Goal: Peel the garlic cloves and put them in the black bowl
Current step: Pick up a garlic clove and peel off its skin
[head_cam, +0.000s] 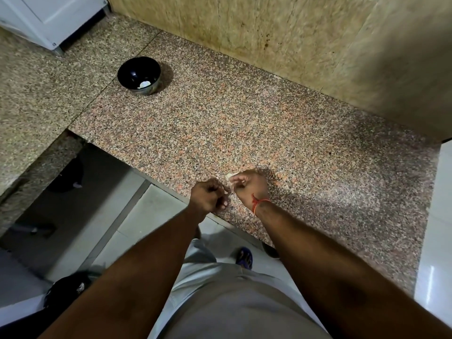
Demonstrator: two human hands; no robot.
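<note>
Garlic clove — a small pale piece — is pinched between the fingertips of the right hand at the near edge of the speckled granite counter, its tip just showing past the fingers. That hand's fingers are curled in around the clove, and a red thread is tied round its wrist. The left hand sits just beside it, knuckles up and fingers curled inward, its fingertips meeting the right hand's at the clove; whether they grip the clove or only its skin is too small and blurred to tell. Both hands hang over the counter's front edge. The black bowl stands well apart from them, far back and to the left on the counter, upright, with a couple of pale peeled pieces lying in its bottom. Behind the counter rises a yellowish stone wall, and a white cabinet door fills the far left corner.
</note>
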